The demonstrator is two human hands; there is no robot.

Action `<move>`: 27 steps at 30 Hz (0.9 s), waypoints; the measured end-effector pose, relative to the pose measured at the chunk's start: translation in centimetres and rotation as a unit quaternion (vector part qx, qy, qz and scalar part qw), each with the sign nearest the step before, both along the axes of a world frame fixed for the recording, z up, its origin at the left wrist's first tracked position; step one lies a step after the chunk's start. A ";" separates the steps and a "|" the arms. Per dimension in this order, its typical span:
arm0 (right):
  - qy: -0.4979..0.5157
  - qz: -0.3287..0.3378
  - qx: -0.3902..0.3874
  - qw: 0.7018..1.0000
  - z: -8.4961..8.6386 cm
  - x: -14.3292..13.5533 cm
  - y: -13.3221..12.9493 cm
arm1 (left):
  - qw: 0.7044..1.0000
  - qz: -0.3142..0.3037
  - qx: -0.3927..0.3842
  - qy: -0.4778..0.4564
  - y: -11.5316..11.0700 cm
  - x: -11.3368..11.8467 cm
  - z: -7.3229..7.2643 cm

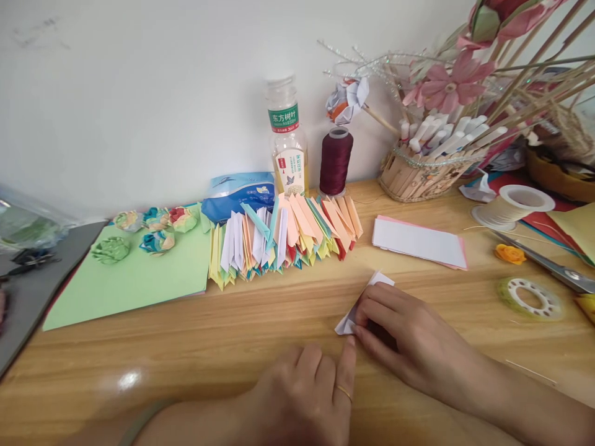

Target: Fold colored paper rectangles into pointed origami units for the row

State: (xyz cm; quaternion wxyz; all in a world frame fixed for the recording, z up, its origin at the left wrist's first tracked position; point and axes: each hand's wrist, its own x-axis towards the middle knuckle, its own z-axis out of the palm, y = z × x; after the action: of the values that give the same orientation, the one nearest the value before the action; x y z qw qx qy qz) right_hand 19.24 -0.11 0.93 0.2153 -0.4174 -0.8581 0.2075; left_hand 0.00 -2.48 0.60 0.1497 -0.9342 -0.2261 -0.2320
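Note:
Between the fingers and thumb of my right hand (411, 331) is a small folded white paper strip (348, 323), standing at a slant just above the wood. Its upper end shows past my fingers; the middle is hidden. My left hand (309, 390) lies lower and to the left, most fingers curled in and the ringed index finger stretched toward the strip's bottom corner. That fingertip is close beside my right thumb; whether it touches the paper is hard to tell. Behind them lies a stack of white paper strips (418, 240), with a pink edge showing below.
A long row of folded coloured papers (283, 232) spans the middle back. Paper flowers (157, 241) sit on green sheets (125, 288). Behind stand a bottle (289, 148), maroon thread (336, 161) and a marker basket (423, 176). Scissors (553, 266) and tape (530, 298) lie right.

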 end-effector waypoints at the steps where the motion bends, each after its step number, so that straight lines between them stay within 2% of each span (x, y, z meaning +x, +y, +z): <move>1: 0.000 -0.004 0.002 1.000 -0.1 0.0 0.0 | 1.000 -0.002 -0.001 0.009 0.0 0.0 0.0; 17: -0.006 -0.026 0.047 0.999 -0.5 -0.5 -0.2 | 0.995 0.005 -0.013 0.103 0.2 -0.1 -0.1; 22: -0.001 -0.029 0.032 0.999 -0.6 -0.3 -0.3 | 0.992 0.002 -0.012 0.127 0.1 -0.2 0.0; 27: -0.026 0.042 0.043 0.998 -0.4 0.7 -0.1 | 0.988 -0.004 -0.010 0.153 0.1 -0.3 0.3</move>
State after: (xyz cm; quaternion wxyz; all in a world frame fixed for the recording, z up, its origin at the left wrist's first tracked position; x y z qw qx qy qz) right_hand 19.90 -0.19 0.55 0.2019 -0.3769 -0.8881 0.1685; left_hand -0.28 -2.38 0.92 0.1726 -0.9610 -0.1989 -0.0849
